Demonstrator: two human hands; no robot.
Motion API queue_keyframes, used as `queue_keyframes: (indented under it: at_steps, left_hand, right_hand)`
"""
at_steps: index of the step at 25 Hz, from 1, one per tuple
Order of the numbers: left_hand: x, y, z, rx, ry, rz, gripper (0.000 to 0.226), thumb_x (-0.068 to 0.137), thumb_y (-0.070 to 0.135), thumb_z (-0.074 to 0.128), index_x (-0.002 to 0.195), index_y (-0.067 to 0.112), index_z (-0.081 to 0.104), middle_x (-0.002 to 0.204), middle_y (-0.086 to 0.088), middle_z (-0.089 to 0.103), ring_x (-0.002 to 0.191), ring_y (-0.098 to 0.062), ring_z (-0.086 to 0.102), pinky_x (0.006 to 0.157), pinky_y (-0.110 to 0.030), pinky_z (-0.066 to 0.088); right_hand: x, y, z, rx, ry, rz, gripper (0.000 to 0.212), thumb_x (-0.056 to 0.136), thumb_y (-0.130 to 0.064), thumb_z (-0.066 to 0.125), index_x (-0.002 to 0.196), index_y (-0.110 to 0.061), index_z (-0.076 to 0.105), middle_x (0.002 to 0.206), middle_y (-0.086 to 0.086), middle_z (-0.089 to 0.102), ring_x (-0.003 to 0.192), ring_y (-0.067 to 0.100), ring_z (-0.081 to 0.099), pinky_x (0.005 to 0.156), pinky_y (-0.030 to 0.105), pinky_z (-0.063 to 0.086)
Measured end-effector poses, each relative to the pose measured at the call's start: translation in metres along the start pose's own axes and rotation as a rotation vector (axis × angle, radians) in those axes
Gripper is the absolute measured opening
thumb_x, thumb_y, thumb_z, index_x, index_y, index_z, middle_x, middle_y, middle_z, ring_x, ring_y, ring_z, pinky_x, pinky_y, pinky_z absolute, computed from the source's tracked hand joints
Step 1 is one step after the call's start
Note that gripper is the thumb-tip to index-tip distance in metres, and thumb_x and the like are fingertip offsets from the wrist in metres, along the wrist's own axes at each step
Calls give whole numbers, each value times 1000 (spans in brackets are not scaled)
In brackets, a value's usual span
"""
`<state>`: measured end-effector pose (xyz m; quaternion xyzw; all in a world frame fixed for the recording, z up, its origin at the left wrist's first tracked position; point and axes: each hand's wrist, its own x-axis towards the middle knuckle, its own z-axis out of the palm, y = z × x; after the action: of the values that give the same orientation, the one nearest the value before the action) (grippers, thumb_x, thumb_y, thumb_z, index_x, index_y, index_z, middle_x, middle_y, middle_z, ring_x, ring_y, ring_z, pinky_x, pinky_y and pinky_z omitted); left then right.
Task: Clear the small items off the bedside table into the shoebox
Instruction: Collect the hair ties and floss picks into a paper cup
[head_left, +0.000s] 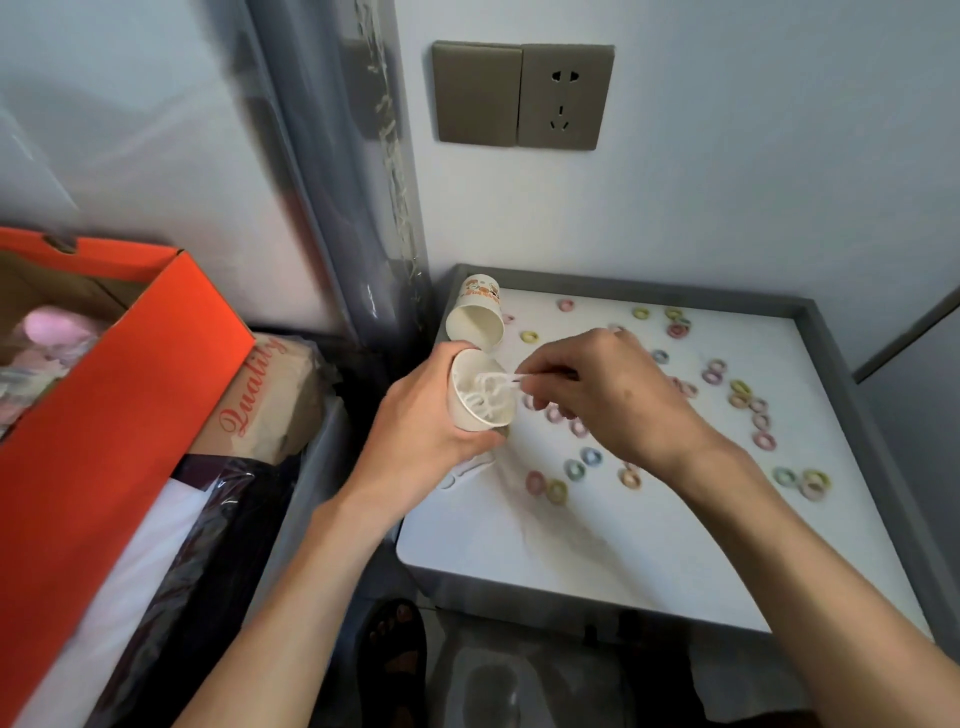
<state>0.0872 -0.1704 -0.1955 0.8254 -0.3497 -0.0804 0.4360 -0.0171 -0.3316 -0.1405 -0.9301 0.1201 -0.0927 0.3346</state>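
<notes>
My left hand (421, 415) grips a white paper cup (480, 392), tilted toward me, over the left edge of the bedside table (597, 561). Small white plastic pieces lie inside the cup. My right hand (608, 395) pinches another thin white plastic piece (506, 378) at the cup's mouth. Several small pastel rings (574, 470) are scattered across the white tabletop. One more white piece (462, 473) lies on the table below the cup. The orange shoebox (114, 395) stands open at the left with pink items inside.
A second paper cup (478, 317) lies on its side at the table's back left corner. The table has a raised grey rim (841, 364). A brown paper bag (270, 405) and dark plastic-wrapped items sit between box and table. A wall socket (522, 96) is above.
</notes>
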Motion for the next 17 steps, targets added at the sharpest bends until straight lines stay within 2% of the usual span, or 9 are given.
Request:
queue_keyframes:
  at_steps: [3, 6, 8, 10, 11, 12, 15, 17]
  left_hand:
    - [1, 5, 6, -27, -41, 1, 63, 57, 32, 84, 107, 45, 49, 94, 23, 64, 88, 2, 61, 66, -14, 48]
    - [2, 8, 9, -58, -57, 5, 65, 56, 26, 85, 107, 46, 50, 96, 28, 65, 88, 6, 62, 67, -8, 44]
    - [2, 7, 8, -103, -39, 2, 65, 57, 23, 88, 107, 45, 52, 95, 26, 66, 85, 4, 64, 66, -8, 46]
    - [3, 5, 5, -160, -18, -27, 67, 57, 20, 91, 108, 43, 54, 91, 19, 67, 75, -3, 65, 63, -19, 53]
    - [4, 3, 2, -186, -6, -44, 68, 56, 19, 93, 108, 42, 55, 91, 16, 68, 72, -5, 64, 62, -24, 56]
    - [4, 1, 0, -204, 6, -51, 69, 55, 17, 94, 108, 41, 56, 92, 16, 68, 73, -5, 64, 61, -23, 56]
    - [6, -7, -10, -233, 91, -72, 71, 53, 19, 96, 109, 38, 57, 97, 22, 67, 84, 6, 62, 68, -8, 47]
    - [8, -14, -19, -260, 216, -114, 72, 52, 23, 96, 112, 35, 57, 99, 23, 67, 92, 6, 62, 78, -11, 48]
  right_hand:
    - [3, -9, 12, -22, -80, -93, 13, 84, -14, 67, 81, -23, 76, 70, -8, 70, 69, -2, 57, 67, 10, 39]
    - [5, -12, 17, 36, -94, -133, 7, 83, -14, 67, 80, -19, 72, 67, -4, 63, 65, 2, 53, 63, 13, 40]
    - [6, -9, 18, 109, -12, -52, 9, 84, -17, 69, 89, -25, 72, 69, -13, 65, 68, -4, 58, 64, 9, 42]
    - [8, -5, 19, 185, 111, 1, 12, 89, -17, 67, 97, -25, 71, 66, -21, 62, 63, -6, 59, 60, 7, 41]
    - [10, -5, 20, 215, 166, -3, 14, 90, -14, 65, 98, -23, 71, 65, -19, 63, 61, -3, 59, 58, 7, 40]
    - [12, -4, 21, 253, 218, -12, 15, 91, -11, 62, 98, -22, 71, 65, -16, 65, 60, -1, 60, 58, 8, 41]
    - [18, 8, 27, 362, 268, 0, 18, 91, -5, 62, 95, -19, 72, 70, -11, 68, 62, 0, 61, 61, 12, 44]
    - [21, 18, 39, 194, 159, -8, 16, 88, -7, 66, 94, -19, 74, 73, -16, 69, 66, -1, 61, 66, 15, 47]
